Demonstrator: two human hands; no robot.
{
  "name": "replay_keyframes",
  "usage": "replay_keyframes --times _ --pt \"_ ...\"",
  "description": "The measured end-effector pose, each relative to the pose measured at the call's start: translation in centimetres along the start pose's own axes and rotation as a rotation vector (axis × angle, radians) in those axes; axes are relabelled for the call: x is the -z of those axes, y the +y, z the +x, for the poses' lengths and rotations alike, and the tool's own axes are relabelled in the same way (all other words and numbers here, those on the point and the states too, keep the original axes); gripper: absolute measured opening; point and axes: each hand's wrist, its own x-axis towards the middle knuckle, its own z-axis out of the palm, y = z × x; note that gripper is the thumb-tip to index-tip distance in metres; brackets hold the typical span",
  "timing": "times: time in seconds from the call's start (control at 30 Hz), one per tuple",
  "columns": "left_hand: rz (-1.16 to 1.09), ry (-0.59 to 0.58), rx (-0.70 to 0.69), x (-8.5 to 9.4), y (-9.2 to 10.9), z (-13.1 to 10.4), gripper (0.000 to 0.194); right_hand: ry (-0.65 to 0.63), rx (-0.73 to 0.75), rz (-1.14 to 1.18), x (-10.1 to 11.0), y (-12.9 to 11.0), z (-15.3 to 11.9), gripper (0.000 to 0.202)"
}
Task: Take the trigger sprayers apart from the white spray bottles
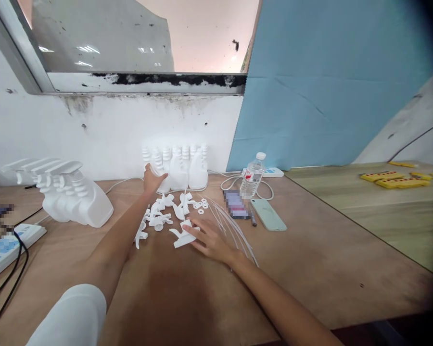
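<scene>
At the row of white ribbed-neck plastic bottles (pixel 198 169) by the wall, my left hand (pixel 153 179) is around the leftmost bottle (pixel 159 167), its thumb across the front and the other fingers partly hidden. My right hand (pixel 213 241) pinches a white trigger sprayer head (pixel 184 236) just above the table. Behind it lies a loose pile of white sprayer heads (pixel 160 217). Several small white ring washers (pixel 201 211) sit right of the pile. Thin clear dip tubes (pixel 234 226) fan out past my right hand.
White bottles with sprayer heads fitted (pixel 82 202) stand in a row at left, beside a power strip (pixel 14 245) with black cables. To the right are a water bottle (pixel 252 178), a pale green phone (pixel 268 215), a pen (pixel 253 217) and another power strip (pixel 272 172). Yellow items (pixel 393 180) lie farther right.
</scene>
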Motion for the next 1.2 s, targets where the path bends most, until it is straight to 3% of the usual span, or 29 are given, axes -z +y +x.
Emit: replay_keyframes --times 0.07,0.23,0.4,0.67,0.87,1.03,1.13,1.2 --pt "-0.082 0.041 -0.080 0.3 -0.4 -0.3 0.088 0.015 0.026 -0.016 0.4 -0.2 0.1 0.053" --pt "-0.151 0.105 -0.433 2.4 -0.4 -1.8 0.073 -0.011 0.150 -0.008 1.5 -1.8 0.7 0.052" --pt "-0.075 0.081 -0.597 4.9 0.1 -3.7 0.066 -0.039 0.304 0.031 1.5 -4.0 1.4 0.049" --pt "-0.066 0.192 -0.592 6.0 -0.5 -3.5 0.062 -0.056 0.322 0.089 1.3 -4.8 1.5 0.047" --pt "-0.045 0.157 -0.644 6.2 -1.1 -4.0 0.060 -0.049 0.322 0.139 1.1 -4.7 1.6 0.049" --pt "-0.059 0.108 -0.671 7.0 -1.3 -5.2 0.057 0.180 0.256 0.270 2.3 -5.6 1.1 0.056" --pt "-0.045 0.063 -0.696 7.8 -1.3 -6.0 0.051 0.387 -0.014 0.321 3.9 -6.3 0.8 0.045" --pt "-0.023 -0.004 -0.733 8.4 -1.1 -6.6 0.049 0.612 -0.232 0.334 5.4 -6.3 1.6 0.036"
